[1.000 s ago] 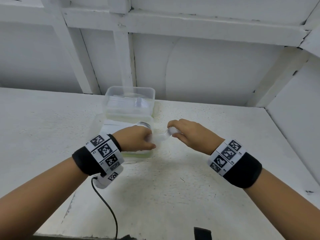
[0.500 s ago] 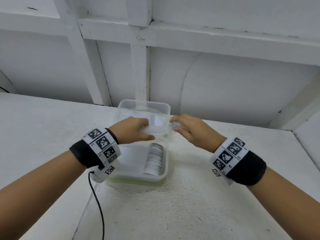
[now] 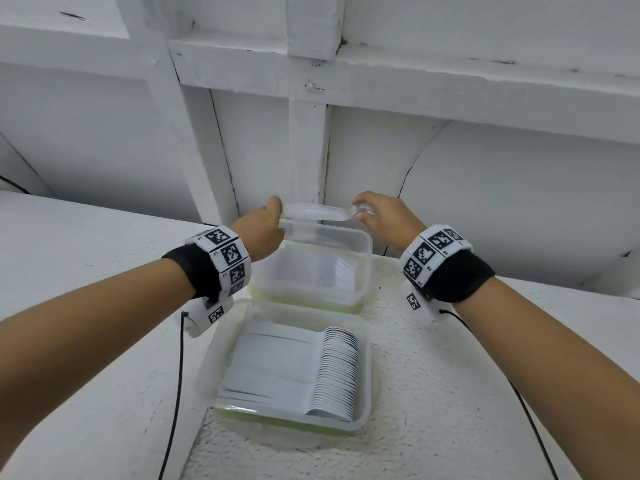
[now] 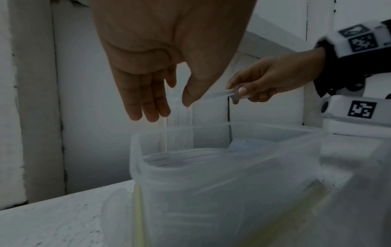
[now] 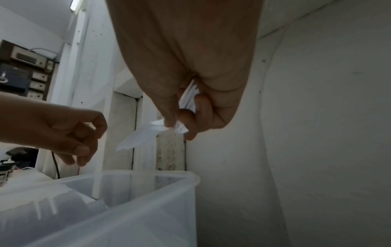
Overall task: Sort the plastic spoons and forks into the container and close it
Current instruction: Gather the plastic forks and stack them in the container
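My right hand (image 3: 372,213) grips a bundle of clear plastic cutlery (image 3: 315,213) by one end, level above the back rim of the far container (image 3: 363,268). In the right wrist view the bundle's (image 5: 137,138) free end fans out toward the left hand (image 5: 69,133). My left hand (image 3: 272,220) pinches a single white piece (image 5: 96,175) between thumb and forefinger; it hangs straight down into the far container (image 5: 169,192). Its other fingers (image 4: 148,107) hang straight. The far container holds stacked cutlery (image 4: 190,158). The near container (image 3: 363,403) holds a row of stacked spoons (image 3: 337,372).
Both containers sit on a white textured table (image 3: 433,393), one behind the other, close to the white wall and its posts (image 3: 306,150). Black cables (image 3: 176,386) trail from both wrists across the table. No lid is visible.
Both hands have moved away from me with the cutlery bundle, from over the near container to above the far container's back rim. The near container's spoons are now uncovered.
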Tool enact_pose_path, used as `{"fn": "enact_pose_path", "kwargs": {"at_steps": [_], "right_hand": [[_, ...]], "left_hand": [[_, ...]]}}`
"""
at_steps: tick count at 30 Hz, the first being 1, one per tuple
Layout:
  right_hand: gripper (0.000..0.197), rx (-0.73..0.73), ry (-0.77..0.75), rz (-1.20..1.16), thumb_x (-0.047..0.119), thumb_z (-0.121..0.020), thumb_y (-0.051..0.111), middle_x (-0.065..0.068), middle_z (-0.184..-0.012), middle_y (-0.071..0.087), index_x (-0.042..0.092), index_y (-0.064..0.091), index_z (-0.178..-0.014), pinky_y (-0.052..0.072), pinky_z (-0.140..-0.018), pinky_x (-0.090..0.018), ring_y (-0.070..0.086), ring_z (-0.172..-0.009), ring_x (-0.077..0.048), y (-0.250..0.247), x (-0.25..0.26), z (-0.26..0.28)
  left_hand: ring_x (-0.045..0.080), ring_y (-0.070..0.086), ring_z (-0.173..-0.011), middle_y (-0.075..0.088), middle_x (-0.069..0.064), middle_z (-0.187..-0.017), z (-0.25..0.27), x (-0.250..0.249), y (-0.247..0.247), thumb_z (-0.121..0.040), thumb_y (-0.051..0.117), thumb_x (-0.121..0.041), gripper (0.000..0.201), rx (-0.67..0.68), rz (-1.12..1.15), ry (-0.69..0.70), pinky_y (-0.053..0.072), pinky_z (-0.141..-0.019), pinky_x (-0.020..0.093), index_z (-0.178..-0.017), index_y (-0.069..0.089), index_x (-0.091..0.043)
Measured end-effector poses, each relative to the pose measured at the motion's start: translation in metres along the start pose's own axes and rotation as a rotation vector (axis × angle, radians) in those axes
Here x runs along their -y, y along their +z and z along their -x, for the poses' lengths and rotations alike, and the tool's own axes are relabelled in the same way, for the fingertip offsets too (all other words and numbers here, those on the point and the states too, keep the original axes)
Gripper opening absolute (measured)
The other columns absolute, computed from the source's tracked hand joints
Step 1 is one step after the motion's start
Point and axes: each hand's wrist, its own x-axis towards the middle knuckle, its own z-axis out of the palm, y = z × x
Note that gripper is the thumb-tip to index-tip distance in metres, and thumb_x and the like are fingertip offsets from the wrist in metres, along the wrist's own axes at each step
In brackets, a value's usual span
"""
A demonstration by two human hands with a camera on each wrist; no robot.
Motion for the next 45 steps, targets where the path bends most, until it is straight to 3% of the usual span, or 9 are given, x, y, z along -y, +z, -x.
{"fn": "enact_pose_path", "kwargs": {"at_steps": [3, 6, 8, 12, 20, 24, 31, 37, 45], "right_hand": [[0.031, 0.003, 0.039, -0.072, 0.015, -0.095, 0.051, -0.012, -0.122, 0.060, 0.008, 0.053, -0.125, 0.038, -0.093, -0.025, 0.055, -0.113, -0.025, 0.003, -0.008, -0.004], [0.032, 0.040, 0.047, -0.085, 0.017, -0.095, 0.050, -0.010, -0.124, 0.059, 0.009, 0.053, -0.126, 0.037, -0.090, -0.022, 0.054, -0.115, -0.024, 0.007, -0.009, -0.001], [0.032, 0.058, 0.028, -0.064, 0.018, -0.096, 0.048, -0.010, -0.123, 0.058, 0.009, 0.053, -0.126, 0.038, -0.089, -0.024, 0.054, -0.112, -0.024, 0.012, -0.005, 0.001], [0.030, 0.092, -0.038, 0.050, 0.017, -0.097, 0.045, -0.012, -0.122, 0.057, 0.008, 0.052, -0.125, 0.038, -0.087, -0.027, 0.054, -0.110, -0.026, 0.027, 0.005, 0.002], [0.033, 0.106, -0.085, 0.151, 0.017, -0.099, 0.039, -0.012, -0.128, 0.049, 0.009, 0.046, -0.130, 0.042, -0.088, -0.034, 0.053, -0.110, -0.029, 0.051, 0.011, -0.001], [0.034, 0.081, -0.088, 0.144, 0.017, -0.099, 0.039, -0.011, -0.127, 0.049, 0.010, 0.045, -0.132, 0.035, -0.081, -0.027, 0.052, -0.110, -0.028, 0.047, 0.008, -0.003], [0.033, 0.093, -0.050, 0.138, 0.017, -0.099, 0.040, -0.013, -0.124, 0.051, 0.009, 0.045, -0.130, 0.036, -0.083, -0.028, 0.051, -0.110, -0.028, 0.047, 0.006, -0.006], [0.028, 0.162, -0.080, 0.180, 0.016, -0.098, 0.040, -0.013, -0.120, 0.054, 0.009, 0.048, -0.124, 0.045, -0.089, -0.040, 0.054, -0.105, -0.030, 0.057, 0.011, -0.006], [0.027, 0.230, -0.043, 0.312, 0.011, -0.094, 0.040, -0.009, -0.106, 0.062, 0.016, 0.050, -0.119, 0.039, -0.067, -0.029, 0.058, -0.091, -0.027, 0.055, 0.021, -0.013]], "left_hand": [[0.026, 0.045, -0.075, 0.049, 0.009, -0.076, -0.002, -0.001, 0.001, -0.096, 0.041, -0.014, 0.010, 0.005, -0.027, 0.042, 0.033, -0.064, 0.031, -0.097, 0.034, -0.007], [0.028, 0.050, -0.103, 0.054, 0.013, -0.119, -0.004, -0.003, 0.006, -0.098, 0.036, -0.014, 0.026, 0.176, -0.181, 0.144, 0.038, -0.082, 0.030, -0.116, 0.052, -0.004], [0.027, 0.045, -0.122, 0.047, 0.011, -0.134, -0.005, -0.005, 0.012, -0.099, 0.033, -0.013, 0.035, 0.266, -0.248, 0.144, 0.036, -0.099, 0.032, -0.131, 0.048, -0.006], [0.024, 0.046, -0.122, 0.050, 0.010, -0.134, -0.007, -0.006, 0.017, -0.098, 0.031, -0.007, 0.039, 0.343, -0.324, 0.181, 0.034, -0.103, 0.029, -0.129, 0.053, -0.008], [0.027, 0.041, -0.127, 0.042, 0.012, -0.138, -0.008, -0.008, 0.020, -0.099, 0.028, -0.008, 0.042, 0.390, -0.386, 0.149, 0.032, -0.107, 0.033, -0.139, 0.041, -0.008], [0.031, 0.047, -0.113, 0.041, 0.015, -0.129, -0.011, -0.008, 0.025, -0.094, 0.031, -0.004, 0.040, 0.421, -0.497, 0.155, 0.041, -0.098, 0.036, -0.131, 0.046, -0.005], [0.031, 0.037, -0.125, 0.034, 0.013, -0.138, -0.015, -0.012, 0.028, -0.096, 0.034, -0.008, 0.042, 0.414, -0.622, 0.161, 0.035, -0.105, 0.039, -0.136, 0.045, -0.009], [0.023, 0.049, -0.119, 0.054, 0.005, -0.129, -0.021, -0.012, 0.017, -0.096, 0.037, -0.008, 0.035, 0.339, -0.549, 0.229, 0.038, -0.093, 0.027, -0.127, 0.053, -0.013], [0.025, 0.055, -0.108, 0.061, 0.005, -0.118, -0.024, -0.007, 0.017, -0.094, 0.042, -0.011, 0.027, 0.313, -0.477, 0.246, 0.044, -0.089, 0.028, -0.112, 0.062, -0.013]]}}
